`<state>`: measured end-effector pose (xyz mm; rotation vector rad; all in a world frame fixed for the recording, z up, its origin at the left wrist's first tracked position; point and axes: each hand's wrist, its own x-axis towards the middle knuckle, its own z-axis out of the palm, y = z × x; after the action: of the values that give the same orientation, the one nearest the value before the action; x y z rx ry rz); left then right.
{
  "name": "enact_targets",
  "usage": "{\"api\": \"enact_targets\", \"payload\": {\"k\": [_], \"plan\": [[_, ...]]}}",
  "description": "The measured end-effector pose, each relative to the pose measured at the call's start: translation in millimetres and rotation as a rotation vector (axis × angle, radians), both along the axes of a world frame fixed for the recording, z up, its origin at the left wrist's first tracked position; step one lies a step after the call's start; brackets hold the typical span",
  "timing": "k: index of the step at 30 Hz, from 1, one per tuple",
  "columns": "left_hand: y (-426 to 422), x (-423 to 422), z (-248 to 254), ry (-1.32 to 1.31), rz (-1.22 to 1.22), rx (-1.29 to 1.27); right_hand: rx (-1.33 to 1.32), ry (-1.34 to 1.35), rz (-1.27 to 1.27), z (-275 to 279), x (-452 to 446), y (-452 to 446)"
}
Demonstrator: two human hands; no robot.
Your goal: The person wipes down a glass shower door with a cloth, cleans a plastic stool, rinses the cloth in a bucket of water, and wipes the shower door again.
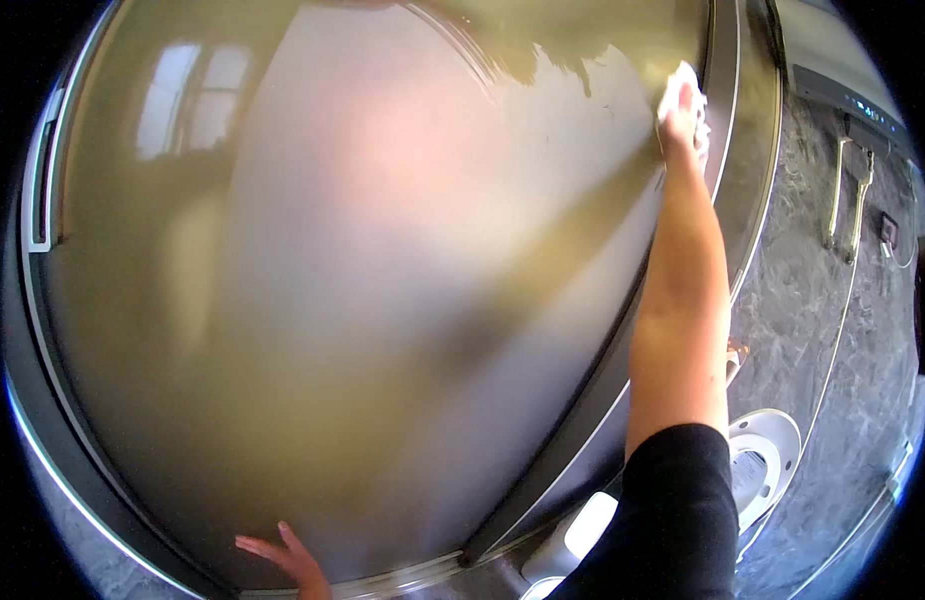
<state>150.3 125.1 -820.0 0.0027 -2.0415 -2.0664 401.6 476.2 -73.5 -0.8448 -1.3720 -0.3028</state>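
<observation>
Glass panel, large and cloudy, spreads between the two hands, with a pale reflection of a window far to the left of the right hand and ragged streaks just beside that hand. Its dark frame runs from beside the right hand down past the right of the left hand. Marbled gray wall lies to the right of the right hand, carrying a long dark unit with small lights. Below the right hand, past the black sleeve, sit a white toilet seat and a white bin. The left hand is low, fingers spread wide, seemingly holding nothing; whether it touches the glass cannot be told. The right hand, high up, grips a crumpled white cloth at the panel's edge near the frame.
</observation>
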Motion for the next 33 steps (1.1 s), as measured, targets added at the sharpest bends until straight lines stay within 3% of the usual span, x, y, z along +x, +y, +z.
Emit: {"api": "enact_targets", "payload": {"k": [2, 5, 8, 10, 11, 13, 14, 16, 17, 18, 20, 23, 24, 26, 27, 28, 30, 32, 33], "plan": [[6, 0, -16, 0.004, -0.030, -0.061, 0.078, -0.074, 0.037, -31, 19, 44], [-1, 5, -21, 0.034, -0.065, -0.097, 0.143, -0.038, 0.120, -83, 27, 33], [-11, 13, -10, 0.036, -0.092, -0.042, 0.202, -0.154, -0.018, -100, 31, 82], [-13, 13, 0, 0.020, -0.109, 0.004, 0.069, 0.128, 0.272, -110, 20, 59], [-16, 13, 3, -0.036, -0.149, -0.064, 0.169, 0.190, 0.124, -117, 1, 38], [-24, 13, 0, -0.093, -0.190, -0.140, 0.002, 0.193, -0.069, -123, -23, -14], [-23, 13, -5, -0.035, -0.219, -0.081, -0.019, 0.104, 0.005, -125, -40, -63], [-23, 12, -13, 0.021, -0.250, -0.025, 0.150, -0.115, 0.076, -118, -55, -79], [-20, 10, -18, 0.040, -0.261, -0.001, 0.267, -0.214, -0.007, -110, -72, -96], [-20, 11, -21, 0.059, -0.274, 0.024, 0.209, -0.213, -0.038, -97, -101, -115], [-22, 14, -12, 0.050, -0.290, 0.052, 0.613, -0.332, -0.021, -97, -149, -164], [-21, 14, -10, 0.044, -0.297, 0.051, 0.762, -0.679, 0.190, -133, -205, -240], [-21, 14, -11, 0.048, -0.284, 0.024, 0.733, -0.844, -0.032, -160, -214, -269], [-23, 14, -5, 0.027, -0.296, -0.053, 0.825, -1.001, -0.027, -216, -226, -296], [-26, 15, -1, 0.001, -0.304, -0.126, 0.952, -0.990, 0.212, -234, -233, -294], [-25, 15, -2, -0.014, -0.290, -0.132, 0.952, -0.993, 0.234, -239, -235, -291], [-27, 15, -5, 0.047, -0.379, 0.110, 0.889, -1.266, 0.239, -239, -221, -284], [-31, 18, 4, 0.016, -0.399, 0.102, 0.864, -1.258, 0.156, -223, -200, -265], [-32, 22, 9, -0.004, -0.436, 0.104, 1.036, -1.131, 0.342, -218, -190, -229]]}}
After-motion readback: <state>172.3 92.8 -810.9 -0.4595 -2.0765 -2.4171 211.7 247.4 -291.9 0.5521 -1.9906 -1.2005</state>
